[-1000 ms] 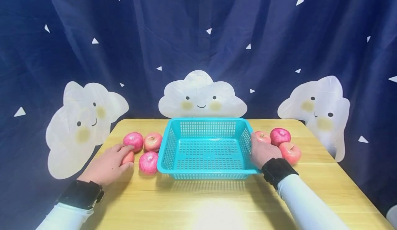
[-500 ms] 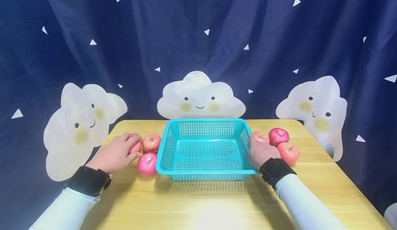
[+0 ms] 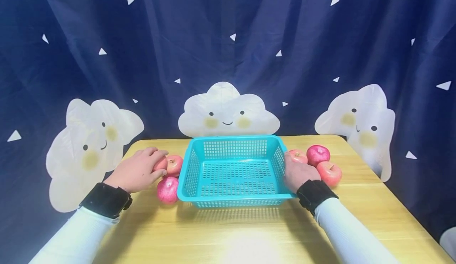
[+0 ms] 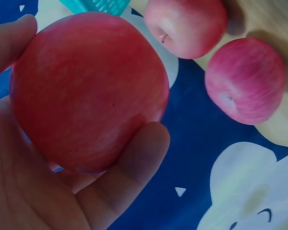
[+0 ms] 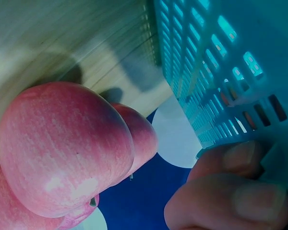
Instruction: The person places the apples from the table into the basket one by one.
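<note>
Left hand (image 3: 137,171), fingers spread, gripped an apple (image 4: 89,91); curled right hand (image 3: 301,175) held the plastic basket (image 3: 235,197). Two loose apples (image 3: 175,165) intervened at basket's 9 o'clock.

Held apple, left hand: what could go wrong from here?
1. The left hand holds the apple between thumb and fingers; its rounded skin might slip.
2. A pale red apple and a pink apple sit loose by the basket's left side; a low pass could knock them rolling.
3. The right hand is on the basket's right side; a tug might shift it.
</note>
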The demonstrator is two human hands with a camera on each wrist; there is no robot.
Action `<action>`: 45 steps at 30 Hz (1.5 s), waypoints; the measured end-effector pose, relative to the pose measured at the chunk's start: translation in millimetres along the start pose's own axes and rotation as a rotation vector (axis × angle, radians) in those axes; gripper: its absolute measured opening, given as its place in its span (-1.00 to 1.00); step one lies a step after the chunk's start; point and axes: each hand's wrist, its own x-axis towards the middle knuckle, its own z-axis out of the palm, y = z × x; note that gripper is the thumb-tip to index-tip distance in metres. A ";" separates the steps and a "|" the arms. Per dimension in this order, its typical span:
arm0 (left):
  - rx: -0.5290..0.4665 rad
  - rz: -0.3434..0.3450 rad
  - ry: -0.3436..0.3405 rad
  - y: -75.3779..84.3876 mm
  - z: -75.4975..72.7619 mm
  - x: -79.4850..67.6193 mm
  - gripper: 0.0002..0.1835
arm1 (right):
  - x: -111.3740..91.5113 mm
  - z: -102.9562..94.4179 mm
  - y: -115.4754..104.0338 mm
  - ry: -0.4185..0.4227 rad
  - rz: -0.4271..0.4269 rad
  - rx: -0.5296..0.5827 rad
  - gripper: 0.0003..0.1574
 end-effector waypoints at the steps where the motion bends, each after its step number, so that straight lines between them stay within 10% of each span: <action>1: 0.000 -0.001 -0.004 1.2 -0.9 1.6 -0.39 | 0.1 0.1 -0.3 -0.003 0.004 -0.001 -0.22; 45: 0.017 0.115 0.009 33.1 -6.9 35.5 -0.42 | 1.0 1.4 -0.9 0.003 0.020 0.003 -0.23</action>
